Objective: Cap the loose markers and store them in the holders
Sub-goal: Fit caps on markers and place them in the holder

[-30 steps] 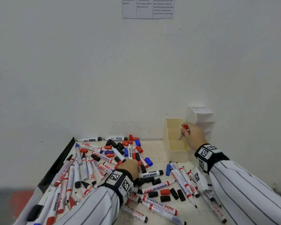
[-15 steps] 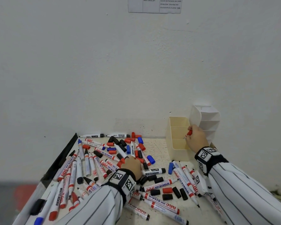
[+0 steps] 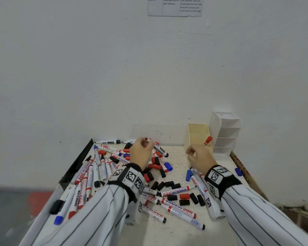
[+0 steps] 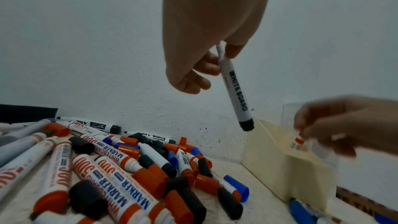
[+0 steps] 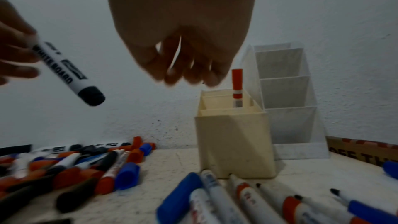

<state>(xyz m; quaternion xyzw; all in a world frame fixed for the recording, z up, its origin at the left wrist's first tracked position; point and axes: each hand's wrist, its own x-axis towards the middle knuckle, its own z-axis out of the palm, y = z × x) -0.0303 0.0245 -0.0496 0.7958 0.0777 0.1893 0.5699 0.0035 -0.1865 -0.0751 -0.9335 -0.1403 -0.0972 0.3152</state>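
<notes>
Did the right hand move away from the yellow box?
Yes. The right hand has pulled back toward the person, off the cream holder. It left the red-capped marker standing inside and now holds nothing.

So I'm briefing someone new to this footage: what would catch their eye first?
The heap of markers and loose caps sprawled over the table's left and front. Next, the left hand holding a black whiteboard marker above that heap. Then one red-capped marker standing alone in the cream holder at back right, with the right hand empty just in front of it.
</notes>
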